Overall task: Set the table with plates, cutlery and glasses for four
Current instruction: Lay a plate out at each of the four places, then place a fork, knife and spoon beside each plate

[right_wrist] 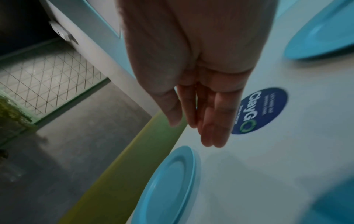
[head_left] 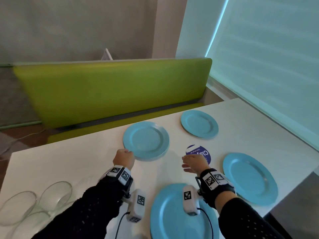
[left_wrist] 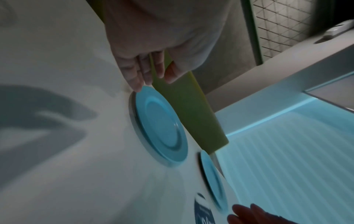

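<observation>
Four light-blue plates lie on the white table (head_left: pixel 69 166): far left (head_left: pixel 146 140), far right (head_left: pixel 199 125), near right (head_left: pixel 250 178) and nearest me (head_left: pixel 172 213). My left hand (head_left: pixel 126 155) is at the near rim of the far-left plate (left_wrist: pixel 161 127). In the left wrist view its fingers (left_wrist: pixel 134 75) point down, one fingertip at the rim and nothing between fingers and thumb. My right hand (head_left: pixel 188 163) hovers over the table's middle with straight fingers (right_wrist: pixel 214 128), empty, beside a round blue sticker (right_wrist: pixel 262 110). Clear glassware (head_left: pixel 57 194) stands at the near left.
A green bench (head_left: pixel 112 90) runs along the table's far side, its backrest rising behind the far plates. A pale blind (head_left: pixel 267 66) covers the wall on the right. More clear glassware (head_left: pixel 19 207) sits by the table's left corner. The sticker (head_left: pixel 202 153) lies between the plates.
</observation>
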Motion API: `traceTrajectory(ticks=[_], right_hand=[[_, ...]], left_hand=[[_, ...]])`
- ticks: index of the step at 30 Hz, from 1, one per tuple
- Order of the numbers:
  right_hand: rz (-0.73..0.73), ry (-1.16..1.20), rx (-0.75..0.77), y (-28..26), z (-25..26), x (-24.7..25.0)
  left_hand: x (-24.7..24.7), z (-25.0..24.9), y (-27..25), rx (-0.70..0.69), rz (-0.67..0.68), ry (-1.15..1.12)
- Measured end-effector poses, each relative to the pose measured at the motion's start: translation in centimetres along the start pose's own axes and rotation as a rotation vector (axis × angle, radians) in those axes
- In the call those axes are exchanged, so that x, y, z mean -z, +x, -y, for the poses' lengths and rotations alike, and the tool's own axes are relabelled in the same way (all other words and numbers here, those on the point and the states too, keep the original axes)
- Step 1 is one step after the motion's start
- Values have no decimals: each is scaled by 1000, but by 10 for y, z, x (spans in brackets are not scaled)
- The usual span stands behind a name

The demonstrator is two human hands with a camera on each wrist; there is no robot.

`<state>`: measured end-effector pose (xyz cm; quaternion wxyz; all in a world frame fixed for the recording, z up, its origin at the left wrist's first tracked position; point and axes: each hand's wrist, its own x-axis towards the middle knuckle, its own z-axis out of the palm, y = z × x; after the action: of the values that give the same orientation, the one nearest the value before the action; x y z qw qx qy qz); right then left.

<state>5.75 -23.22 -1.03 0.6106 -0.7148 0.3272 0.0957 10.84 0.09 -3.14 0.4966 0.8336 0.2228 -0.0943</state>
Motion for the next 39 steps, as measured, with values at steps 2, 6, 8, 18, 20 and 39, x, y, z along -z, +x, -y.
traceTrajectory(ticks=[2, 6, 8, 18, 20, 39], right_hand=[[-19, 39, 16, -29, -11, 1], [-107, 21, 53, -90, -43, -8], [-109, 39, 57, -120, -60, -17], [-78, -44, 17, -203, -111, -85], [-45, -58, 22, -212, -110, -97], [4, -152, 25, -217, -119, -120]], left_hand=[[12, 11, -23, -35, 42, -4], [43, 35, -74, -73, 183, -159], [67, 50, -100, -78, 321, -198], [167, 141, -157, -392, 558, 826], [170, 159, -159, -383, 546, 962], [176, 232, -130, -448, 347, 1144]])
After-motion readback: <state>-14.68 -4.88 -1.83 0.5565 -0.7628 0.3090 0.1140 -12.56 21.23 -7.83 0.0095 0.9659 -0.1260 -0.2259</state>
